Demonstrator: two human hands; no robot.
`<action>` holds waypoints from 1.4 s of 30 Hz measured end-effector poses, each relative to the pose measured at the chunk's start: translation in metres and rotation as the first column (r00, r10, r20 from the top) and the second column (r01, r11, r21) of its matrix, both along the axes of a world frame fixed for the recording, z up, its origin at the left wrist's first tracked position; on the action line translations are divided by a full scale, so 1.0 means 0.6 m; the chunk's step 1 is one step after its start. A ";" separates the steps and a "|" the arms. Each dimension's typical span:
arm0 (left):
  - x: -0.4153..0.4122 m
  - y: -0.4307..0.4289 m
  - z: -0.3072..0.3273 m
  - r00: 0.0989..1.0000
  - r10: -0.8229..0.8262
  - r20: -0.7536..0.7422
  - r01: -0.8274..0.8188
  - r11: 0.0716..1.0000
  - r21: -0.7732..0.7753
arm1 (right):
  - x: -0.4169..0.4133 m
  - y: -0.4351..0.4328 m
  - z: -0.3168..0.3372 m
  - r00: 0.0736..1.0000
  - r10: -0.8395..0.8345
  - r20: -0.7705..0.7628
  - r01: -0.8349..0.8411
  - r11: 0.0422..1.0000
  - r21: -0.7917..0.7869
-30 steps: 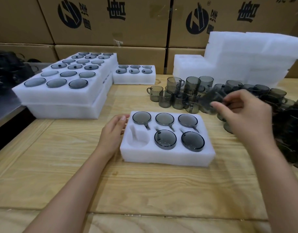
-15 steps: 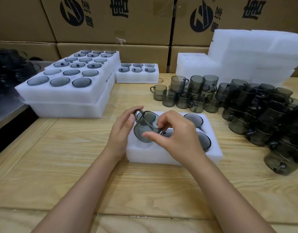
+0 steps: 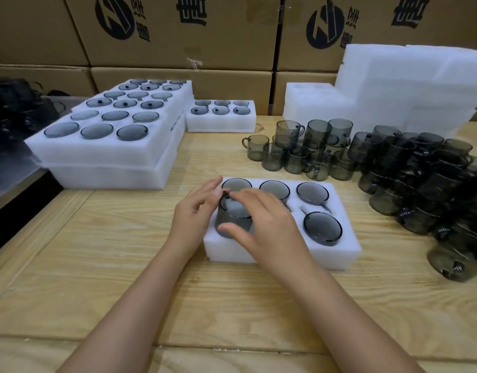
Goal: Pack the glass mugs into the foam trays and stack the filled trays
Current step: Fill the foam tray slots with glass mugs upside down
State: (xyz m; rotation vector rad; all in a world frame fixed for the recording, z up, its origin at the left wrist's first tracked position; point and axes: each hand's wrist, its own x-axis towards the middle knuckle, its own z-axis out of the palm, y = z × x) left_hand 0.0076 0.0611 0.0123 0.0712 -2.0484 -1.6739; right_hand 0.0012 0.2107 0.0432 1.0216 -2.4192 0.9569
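A white foam tray [image 3: 347, 249] lies on the wooden table in front of me, with smoky glass mugs sunk into its other slots. One smoky glass mug [image 3: 233, 214] stands partly in the front-left slot, its upper half still above the foam. My right hand [image 3: 267, 219] grips it from above, thumb on its near side and fingers over the rim. My left hand [image 3: 197, 208] rests against the mug's left side with relaxed fingers touching near the rim. The middle front slot is hidden under my right hand.
Loose mugs [image 3: 312, 146] crowd the table at the right, some piled on their sides. Stacked filled trays [image 3: 108, 146] stand at the left, a single filled tray [image 3: 221, 122] behind. Empty foam trays [image 3: 393, 90] rise at the back right before cardboard boxes [image 3: 178, 30].
My right hand brought a mug from the pile at the right to the tray and lowered it partway into the front-left slot. My left hand moved from the tray's edge to the mug.
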 end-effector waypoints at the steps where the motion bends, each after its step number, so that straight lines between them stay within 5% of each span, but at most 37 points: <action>1: 0.001 0.000 0.001 1.000 0.003 -0.005 -0.003 1.000 0.016 | 0.001 -0.001 -0.001 1.000 -0.005 0.005 0.004 1.000 0.020; 14: 0.002 -0.007 -0.004 0.975 -0.217 0.044 0.217 0.976 0.016 | -0.001 0.009 0.001 0.998 0.023 -0.053 -0.002 0.930 0.368; 22: 0.003 -0.012 -0.011 0.967 -0.252 0.027 0.247 0.962 0.118 | 0.031 0.003 0.002 0.971 -0.051 -0.235 0.205 0.686 0.698; 26: -0.001 -0.007 -0.019 0.994 -0.048 0.096 0.033 0.988 0.151 | 0.033 0.013 0.000 0.979 -0.061 -0.193 0.179 0.712 0.679; 31: -0.002 -0.015 -0.012 0.974 0.127 0.188 -0.165 0.965 0.206 | -0.015 0.078 0.021 0.966 -0.255 -0.038 0.250 0.888 0.386; 33: -0.003 -0.024 -0.015 0.937 0.213 0.278 -0.252 0.961 0.113 | -0.035 0.109 0.022 0.927 -0.363 0.099 0.285 0.850 0.443; 36: -0.009 -0.028 -0.028 0.829 0.359 0.429 -0.129 0.869 -0.478 | -0.046 0.131 0.010 0.873 -0.417 0.255 0.218 0.799 0.561; 37: -0.013 -0.028 -0.033 0.820 0.348 0.455 -0.060 0.842 -0.536 | -0.046 0.133 0.008 0.866 -0.416 0.277 0.203 0.800 0.565; 42: -0.016 -0.024 -0.028 0.823 0.201 0.531 0.028 0.920 -0.391 | -0.050 0.141 0.012 0.868 -0.360 0.342 0.168 0.861 0.480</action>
